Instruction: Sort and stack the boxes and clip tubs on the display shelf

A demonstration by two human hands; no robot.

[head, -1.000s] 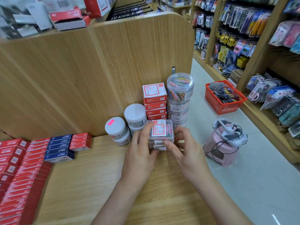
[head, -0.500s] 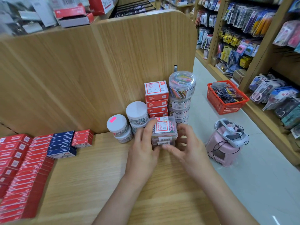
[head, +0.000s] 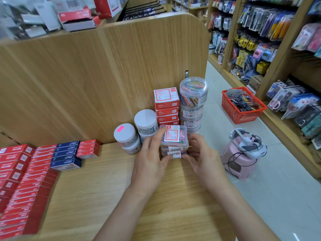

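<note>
At centre frame, on pale wooden shelf [head: 104, 180], stack of clear rectangular plastic clip boxes [head: 174, 142]. Gripped by left hand [head: 149, 159] on one side, pinched by right hand [head: 203, 157] on the other. Just behind, red cardboard boxes [head: 166, 105] and round clear tubs [head: 192, 101].

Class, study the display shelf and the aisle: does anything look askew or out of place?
The top clear clip box, held between left hand and right hand, looks slightly twisted against the lower clear boxes. On the aisle floor, a headset lies on a pink stool, unlike the stock around it.
</note>
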